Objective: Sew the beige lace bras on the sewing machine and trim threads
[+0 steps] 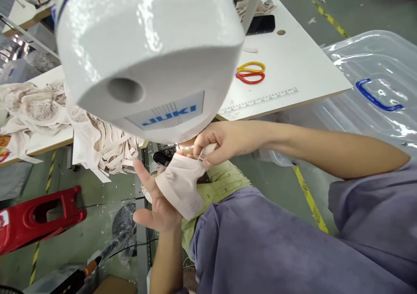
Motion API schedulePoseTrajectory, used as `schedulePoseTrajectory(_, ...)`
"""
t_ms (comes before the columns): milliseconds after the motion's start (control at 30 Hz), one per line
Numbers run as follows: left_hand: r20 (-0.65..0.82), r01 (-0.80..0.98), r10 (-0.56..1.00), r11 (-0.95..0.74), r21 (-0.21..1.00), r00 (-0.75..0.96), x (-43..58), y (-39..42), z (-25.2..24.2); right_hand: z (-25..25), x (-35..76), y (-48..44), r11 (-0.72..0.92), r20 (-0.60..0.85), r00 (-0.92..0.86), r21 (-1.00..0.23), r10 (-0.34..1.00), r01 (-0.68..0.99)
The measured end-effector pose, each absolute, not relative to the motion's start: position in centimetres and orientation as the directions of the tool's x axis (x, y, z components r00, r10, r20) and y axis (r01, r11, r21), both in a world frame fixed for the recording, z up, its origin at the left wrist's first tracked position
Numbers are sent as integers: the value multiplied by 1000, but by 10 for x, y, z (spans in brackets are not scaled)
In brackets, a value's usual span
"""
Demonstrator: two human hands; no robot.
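Here's the beige fabric piece [182, 185], just below the white JUKI machine head [153, 59] in my view. My right hand's [220, 144] grip pinches its narrow end tight; my left hand [161, 203] sits beneath, thumb and forefinger spread wide. Out on the bench [306, 64], scissors [250, 72] lie near a clear ruler [260, 100].
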State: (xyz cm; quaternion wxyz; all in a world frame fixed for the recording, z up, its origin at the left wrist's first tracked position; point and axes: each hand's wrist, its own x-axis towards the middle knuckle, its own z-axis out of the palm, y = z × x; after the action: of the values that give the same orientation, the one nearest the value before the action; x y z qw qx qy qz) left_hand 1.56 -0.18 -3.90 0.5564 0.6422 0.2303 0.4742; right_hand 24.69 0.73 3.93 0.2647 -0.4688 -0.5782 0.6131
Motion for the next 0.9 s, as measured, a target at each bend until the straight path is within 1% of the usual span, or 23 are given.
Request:
schedulePoseTrajectory(67,510,-92,708,-540,837,488,5,18,-38,43,249,15,-57,-229,-357,-900,906,432)
schedulePoseTrajectory(100,556,-14,633,-653,757,539,0,28,-38,44,249,18,-3,-204,-328,-853,923,522)
schedulePoseTrajectory(167,568,117,486,-818,563,664,-6,43,-39,44,248,21,74,-156,-289,-755,944,651)
schedulePoseTrajectory(267,529,155,291,-945,287,797,-6,58,-42,43,244,21,114,-146,-280,-668,949,735)
schedulePoseTrajectory(333,496,160,227,-972,175,838,-3,64,-44,43,243,19,116,-160,-287,-653,944,748)
schedulePoseTrajectory(367,483,170,221,-974,147,848,-2,66,-45,42,243,19,117,-164,-290,-652,943,749)
schedulePoseTrajectory(467,455,182,223,-974,134,862,-1,71,-49,40,245,18,116,-151,-287,-670,946,733)
schedulePoseTrajectory(567,430,178,227,-972,152,874,-1,75,-48,35,247,18,126,-103,-280,-711,955,692)
schedulePoseTrajectory(633,398,189,259,-960,208,880,-2,76,-44,32,248,18,138,-76,-279,-728,957,671)
schedulePoseTrajectory(733,302,211,329,-907,365,895,-5,74,-33,28,249,18,133,-71,-272,-738,960,661)
schedulePoseTrajectory(800,256,200,335,-876,438,907,-7,73,-27,26,251,19,117,-85,-270,-750,959,651)
schedulePoseTrajectory(833,253,186,324,-875,447,912,-7,73,-25,24,252,20,111,-93,-276,-760,957,641)
schedulePoseTrajectory(900,263,166,296,-890,424,918,-7,74,-24,19,253,22,105,-88,-284,-793,955,600)
